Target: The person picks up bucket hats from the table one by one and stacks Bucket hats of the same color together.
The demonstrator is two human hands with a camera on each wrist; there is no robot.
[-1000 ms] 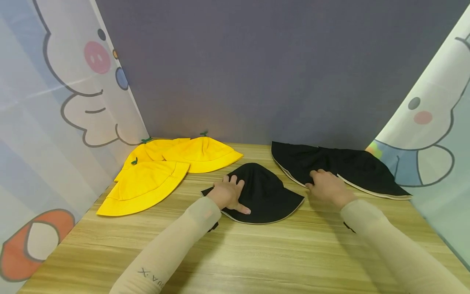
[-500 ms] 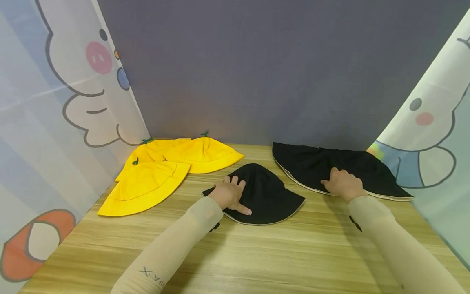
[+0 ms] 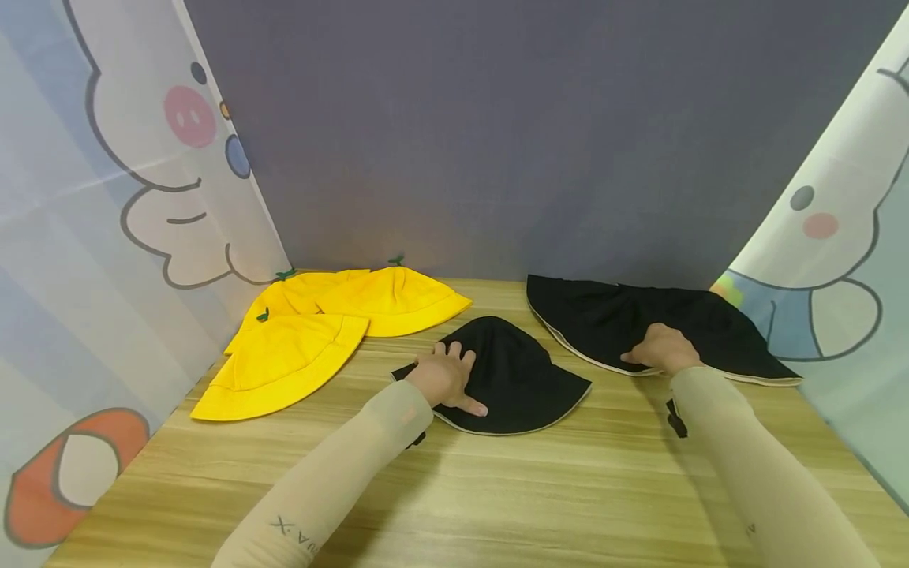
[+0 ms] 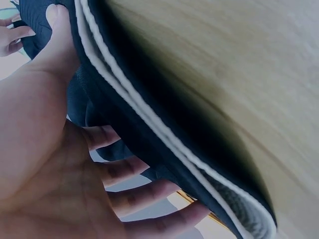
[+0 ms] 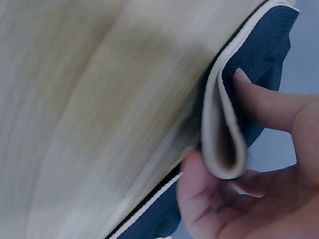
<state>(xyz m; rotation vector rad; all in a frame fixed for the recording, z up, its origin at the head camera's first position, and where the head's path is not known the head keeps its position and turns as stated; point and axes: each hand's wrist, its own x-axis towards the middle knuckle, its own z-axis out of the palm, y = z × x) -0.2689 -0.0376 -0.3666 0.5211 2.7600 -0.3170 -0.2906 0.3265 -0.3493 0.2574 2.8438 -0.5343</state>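
A black bucket hat (image 3: pixel 518 379) with a pale-edged brim lies flattened in the middle of the wooden table. My left hand (image 3: pixel 447 379) rests on its left side with fingers spread; the left wrist view shows the thumb (image 4: pixel 59 30) and fingers against the dark cloth beside the doubled brim. Two more black hats lie side by side at the back right. My right hand (image 3: pixel 663 349) grips the near right corner of the left one (image 3: pixel 578 312), its thumb (image 5: pixel 254 97) on the cloth and fingers around the folded brim end. The other black hat (image 3: pixel 731 327) lies just right of it.
Three yellow hats with green sprouts sit at the back left: a front one (image 3: pixel 284 355), one behind (image 3: pixel 273 296) and one to the right (image 3: pixel 394 300). A grey panel (image 3: pixel 483 142) rises behind the table (image 3: pixel 540 497), with cartoon-printed curtains (image 3: pixel 163 229) at both sides.
My right hand has moved right along the near edge of the back black hats to the left hat's corner and taken hold of it. The left hand has stayed on the middle hat.
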